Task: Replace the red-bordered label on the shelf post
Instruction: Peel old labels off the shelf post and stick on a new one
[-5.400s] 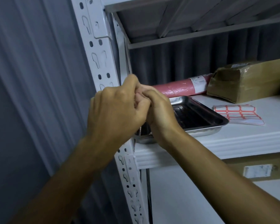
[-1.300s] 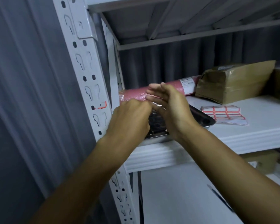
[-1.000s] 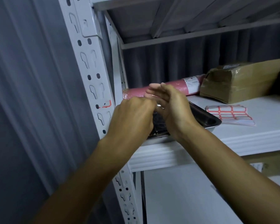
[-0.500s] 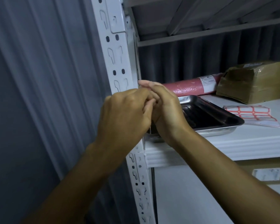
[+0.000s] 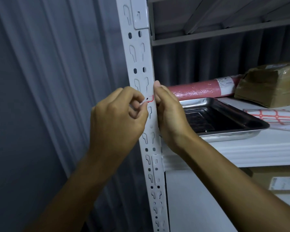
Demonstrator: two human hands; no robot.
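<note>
Head view, frame centre: my left hand [image 5: 117,118] pinches the label [image 5: 148,99] on the post [image 5: 141,64]; my right hand [image 5: 167,113] grips the post's edge.

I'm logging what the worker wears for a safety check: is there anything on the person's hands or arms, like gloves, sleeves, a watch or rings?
Nothing worn shows. The left hand and right hand are ungloved, both forearms bare to the frame edge, with no sleeve, watch or bracelet. No ring shows on the visible fingers.
</note>
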